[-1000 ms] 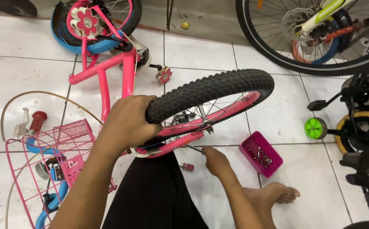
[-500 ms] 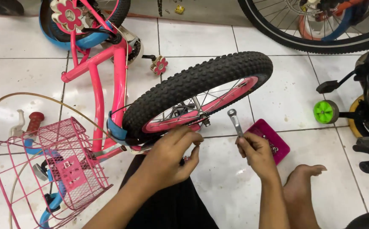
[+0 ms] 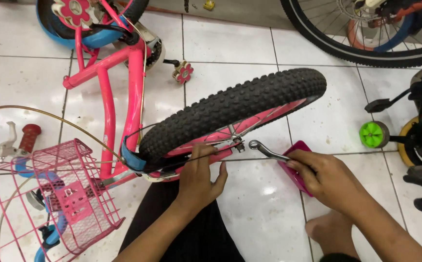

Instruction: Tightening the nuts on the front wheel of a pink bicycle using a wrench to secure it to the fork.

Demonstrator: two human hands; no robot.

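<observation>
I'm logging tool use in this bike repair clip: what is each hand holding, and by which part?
The right hand grips a metal wrench by its handle end. The left hand rests on the pink wheel rim, gripping nothing clearly.

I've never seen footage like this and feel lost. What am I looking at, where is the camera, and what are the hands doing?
The camera sits on a person's head and looks down at their own two bare hands; no machine is involved. A pink child's bike lies on a white tiled floor, its black front tyre towards the person. The left hand rests at the wheel's pink rim near the axle. The right hand holds a metal wrench, its head close to the axle nut. Under that hand lies a small pink tray. A pink basket hangs at the left; other bikes stand around.
</observation>
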